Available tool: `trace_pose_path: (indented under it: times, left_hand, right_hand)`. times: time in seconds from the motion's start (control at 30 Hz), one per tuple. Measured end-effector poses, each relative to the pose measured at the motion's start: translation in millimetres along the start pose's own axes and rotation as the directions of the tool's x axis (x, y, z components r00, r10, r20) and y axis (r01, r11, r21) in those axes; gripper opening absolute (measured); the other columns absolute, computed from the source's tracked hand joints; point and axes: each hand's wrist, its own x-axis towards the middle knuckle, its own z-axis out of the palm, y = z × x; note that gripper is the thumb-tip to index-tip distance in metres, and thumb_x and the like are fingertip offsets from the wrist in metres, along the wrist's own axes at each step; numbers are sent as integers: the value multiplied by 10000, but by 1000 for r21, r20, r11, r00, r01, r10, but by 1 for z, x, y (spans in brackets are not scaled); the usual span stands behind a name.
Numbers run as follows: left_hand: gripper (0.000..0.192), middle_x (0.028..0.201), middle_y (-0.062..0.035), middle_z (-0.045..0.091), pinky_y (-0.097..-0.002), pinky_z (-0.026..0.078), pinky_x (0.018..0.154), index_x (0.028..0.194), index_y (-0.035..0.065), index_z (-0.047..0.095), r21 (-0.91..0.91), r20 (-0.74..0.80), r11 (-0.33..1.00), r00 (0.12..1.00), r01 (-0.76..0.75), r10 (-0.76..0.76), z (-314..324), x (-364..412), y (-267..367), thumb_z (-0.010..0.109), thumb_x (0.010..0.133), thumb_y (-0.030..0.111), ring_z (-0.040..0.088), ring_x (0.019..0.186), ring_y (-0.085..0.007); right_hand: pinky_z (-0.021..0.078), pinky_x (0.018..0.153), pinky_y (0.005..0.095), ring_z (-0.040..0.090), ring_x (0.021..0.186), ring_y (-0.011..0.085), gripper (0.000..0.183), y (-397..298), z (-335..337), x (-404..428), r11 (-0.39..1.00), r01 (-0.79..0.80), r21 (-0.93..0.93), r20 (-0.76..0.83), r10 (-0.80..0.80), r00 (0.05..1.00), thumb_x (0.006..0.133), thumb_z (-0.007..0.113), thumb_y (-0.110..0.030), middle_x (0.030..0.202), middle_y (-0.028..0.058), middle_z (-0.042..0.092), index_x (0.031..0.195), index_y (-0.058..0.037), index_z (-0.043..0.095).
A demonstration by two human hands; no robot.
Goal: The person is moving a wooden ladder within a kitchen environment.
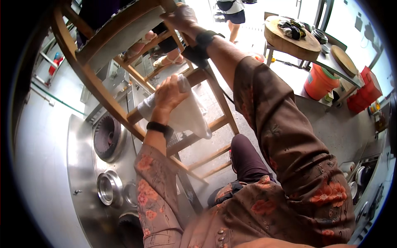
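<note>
A wooden chair (102,93) is lifted and tilted before me, its rails and legs spread across the upper left. My right hand (183,18) is closed around the frame at the top of the chair, beside the edge of the pale seat panel (121,34). Lower down, my left hand (170,93) presses a whitish cloth (186,119) over one of the chair's rails, with the fingers curled around it. Part of the cloth hangs loose below the hand. Dark bands sit on both of my wrists.
To the left, a steel stove counter holds a wok burner (108,138) and a metal pot (107,187). At the right, a thick round chopping block (290,37) rests on a table above an orange bucket (321,82). A person's sandalled foot (169,59) shows behind the chair; another person (232,12) stands farther back.
</note>
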Motion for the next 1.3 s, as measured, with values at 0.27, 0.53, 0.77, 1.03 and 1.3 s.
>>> trace_pose_path:
  times: [0.27, 0.53, 0.77, 1.03, 1.3]
  left_hand:
    - [649, 968, -124, 637, -431, 472, 813, 1074, 78, 545, 137, 15, 990, 999, -33, 31, -1, -6, -18, 795, 592, 433, 603, 957, -295]
    - [577, 920, -117, 637, -423, 493, 785, 990, 92, 562, 162, -26, 987, 1000, 17, -13, 5, -4, -16, 791, 586, 434, 616, 898, -297]
    - [557, 879, -157, 636, -441, 512, 747, 909, 66, 532, 144, -108, 990, 994, 14, 2, 11, -6, -17, 815, 565, 402, 623, 852, -345]
    - [559, 905, -156, 637, -432, 513, 747, 912, 66, 536, 159, -118, 987, 993, 9, 10, 8, -6, -13, 821, 568, 402, 624, 859, -338]
    - [577, 890, -161, 641, -426, 520, 735, 919, 59, 550, 171, -110, 985, 994, 11, 8, 10, -6, -17, 816, 574, 437, 630, 838, -342]
  right_hand:
    - [525, 738, 354, 667, 819, 297, 404, -7, -10, -8, 997, -48, 53, 24, 47, 999, 687, 706, -288, 837, 208, 667, 946, 18, 655]
    - [526, 740, 351, 671, 804, 289, 397, -8, -9, -7, 997, -39, 67, 11, 39, 999, 683, 697, -272, 834, 206, 666, 954, 16, 659]
    - [518, 764, 359, 665, 829, 300, 405, -13, -13, -9, 997, -61, 57, 10, 60, 998, 683, 691, -266, 855, 213, 664, 967, 21, 650]
    - [501, 775, 354, 648, 843, 296, 435, -12, -14, -9, 996, -79, 52, 35, 77, 996, 684, 696, -343, 862, 178, 663, 946, -1, 634]
    - [517, 738, 341, 656, 790, 279, 385, -17, -18, -12, 991, -80, 105, 45, 76, 996, 684, 684, -226, 830, 191, 655, 965, 31, 631]
